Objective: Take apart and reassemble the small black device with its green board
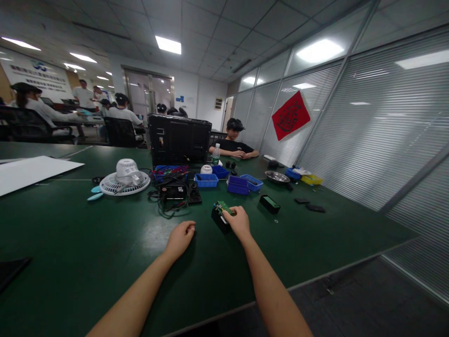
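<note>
My right hand (240, 222) pinches a green circuit board (224, 207) between thumb and fingers. Beneath the board sits a black box-shaped housing (220, 221) on the green table; the board is tilted at its top, and I cannot tell whether it is fastened there. To the left of the housing, my left hand (180, 239) rests on the tabletop, its fingers loosely bent and nothing seen in them. A second black housing (270, 204) with a green face lies to the right, a small white ring (276, 221) near it.
Beyond my hands are blue bins (206, 180), a black power adapter (173, 190) with tangled cables, a white fan part (125, 180) and a metal bowl (277, 177). Flat black pieces (315, 208) lie right. A large black panel (179, 140) stands behind; a person (235, 145) sits opposite.
</note>
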Tool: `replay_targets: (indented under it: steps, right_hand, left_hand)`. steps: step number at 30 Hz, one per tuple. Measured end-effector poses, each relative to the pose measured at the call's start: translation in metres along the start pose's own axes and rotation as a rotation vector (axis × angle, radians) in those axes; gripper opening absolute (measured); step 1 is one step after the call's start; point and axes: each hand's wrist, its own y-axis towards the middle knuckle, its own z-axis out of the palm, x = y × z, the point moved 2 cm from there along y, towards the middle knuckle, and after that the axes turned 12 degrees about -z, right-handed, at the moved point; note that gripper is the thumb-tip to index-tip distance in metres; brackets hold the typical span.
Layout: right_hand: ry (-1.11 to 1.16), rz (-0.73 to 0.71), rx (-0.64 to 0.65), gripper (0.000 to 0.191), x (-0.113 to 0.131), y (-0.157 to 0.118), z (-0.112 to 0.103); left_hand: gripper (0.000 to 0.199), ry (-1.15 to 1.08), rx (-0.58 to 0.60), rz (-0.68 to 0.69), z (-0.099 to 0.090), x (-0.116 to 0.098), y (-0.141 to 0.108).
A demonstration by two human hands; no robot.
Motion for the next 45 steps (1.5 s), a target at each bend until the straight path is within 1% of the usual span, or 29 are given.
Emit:
replay_targets:
  steps: [5, 12, 19, 25, 33, 45]
  right_hand:
    - [-0.106, -0.011, 0.037, 0.029, 0.005, -0.003, 0.0]
    - [-0.167, -0.06, 0.025, 0.026, 0.009, -0.005, -0.002]
    - [-0.208, -0.052, 0.066, 0.025, 0.01, -0.004, -0.003]
    - [-0.214, -0.039, 0.103, 0.029, 0.011, -0.005, -0.003]
    - [-0.221, -0.029, 0.119, 0.03, 0.011, -0.006, -0.001]
    - [-0.235, -0.055, 0.117, 0.029, 0.01, -0.007, 0.003]
  left_hand:
    - [0.028, 0.001, -0.002, 0.003, 0.002, 0.002, 0.0]
    - [0.027, 0.03, -0.005, 0.016, 0.002, 0.002, 0.001]
    - [0.026, 0.032, -0.01, 0.015, 0.001, 0.001, 0.0]
    - [0.026, 0.025, -0.002, 0.018, 0.002, 0.001, 0.001]
    - [0.027, 0.031, -0.003, 0.028, 0.002, 0.001, 0.002]
    - [0.026, 0.022, -0.004, 0.011, 0.003, 0.004, 0.003]
